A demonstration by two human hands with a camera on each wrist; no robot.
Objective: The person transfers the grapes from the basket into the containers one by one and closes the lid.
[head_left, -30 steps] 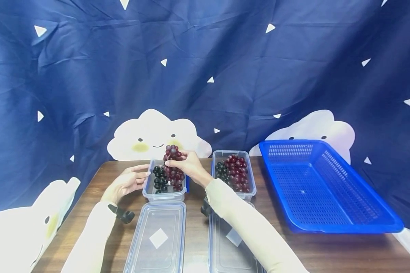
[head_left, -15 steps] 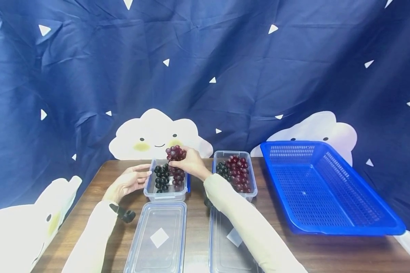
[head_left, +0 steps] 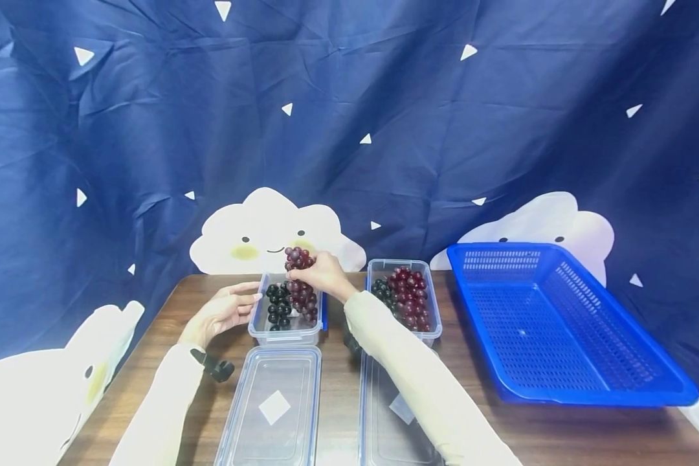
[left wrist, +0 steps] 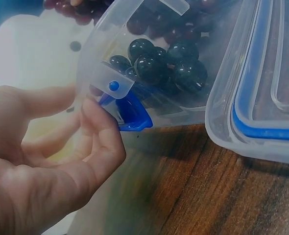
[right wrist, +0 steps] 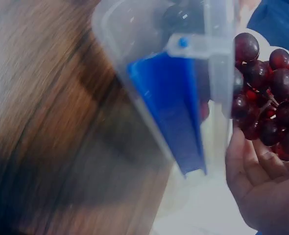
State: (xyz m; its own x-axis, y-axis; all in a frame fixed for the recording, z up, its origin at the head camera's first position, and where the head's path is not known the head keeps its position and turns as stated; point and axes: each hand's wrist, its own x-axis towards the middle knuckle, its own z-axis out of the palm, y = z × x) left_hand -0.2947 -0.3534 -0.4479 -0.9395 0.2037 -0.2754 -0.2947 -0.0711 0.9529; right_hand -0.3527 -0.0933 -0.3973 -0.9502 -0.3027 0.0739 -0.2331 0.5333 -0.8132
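In the head view my right hand [head_left: 325,275] grips a bunch of dark red grapes [head_left: 299,257] above the left clear plastic box [head_left: 285,337]. The bunch's lower part hangs inside the box, beside a bunch of black-green grapes [head_left: 278,305]. Seen from the right wrist, grapes [right wrist: 267,88] rise above my fingers, near the box's blue clip [right wrist: 171,107]. My left hand [head_left: 224,312] is at the box's left side, its fingers loosely bent. In the left wrist view its fingertips meet the wall beside another blue clip [left wrist: 130,113].
A second clear box [head_left: 435,317] holds red grapes [head_left: 410,299] and black-green grapes [head_left: 382,290]. Nearer lie two clear lids, the left lid [head_left: 294,433] and the right lid [head_left: 378,433], partly under my right sleeve. A blue perforated basket [head_left: 501,336] stands at the right.
The right hand has lowered the red grapes slightly into the left box's right side. The left hand keeps its place at the box. The head view has shifted a little.
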